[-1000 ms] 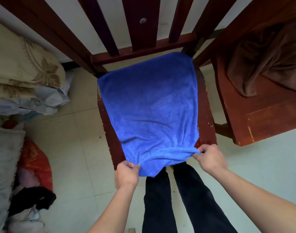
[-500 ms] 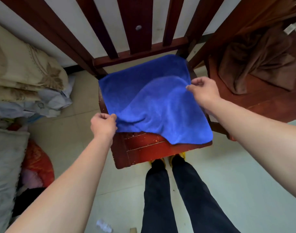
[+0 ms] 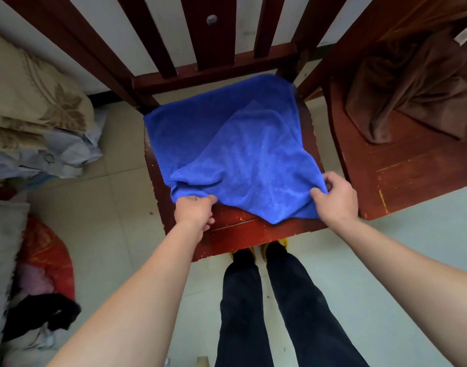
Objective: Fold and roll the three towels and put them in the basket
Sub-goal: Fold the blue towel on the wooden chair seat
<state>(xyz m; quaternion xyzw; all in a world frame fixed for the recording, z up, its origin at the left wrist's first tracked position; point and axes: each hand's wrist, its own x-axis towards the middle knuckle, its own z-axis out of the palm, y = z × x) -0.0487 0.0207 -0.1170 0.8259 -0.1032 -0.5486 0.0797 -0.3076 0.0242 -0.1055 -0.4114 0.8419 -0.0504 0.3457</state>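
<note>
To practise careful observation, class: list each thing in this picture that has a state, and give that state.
blue towel: loosely folded over, rumpled, on the chair seat.
brown towel: crumpled heap on the other chair.
left hand: grips the blue towel's near edge.
right hand: pinches the blue towel's near corner.

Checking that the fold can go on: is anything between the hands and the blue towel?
Nothing visible. The left hand and the right hand both grip the towel at its near edge, on the chair seat. No basket is in view, so the way there cannot be judged.
</note>
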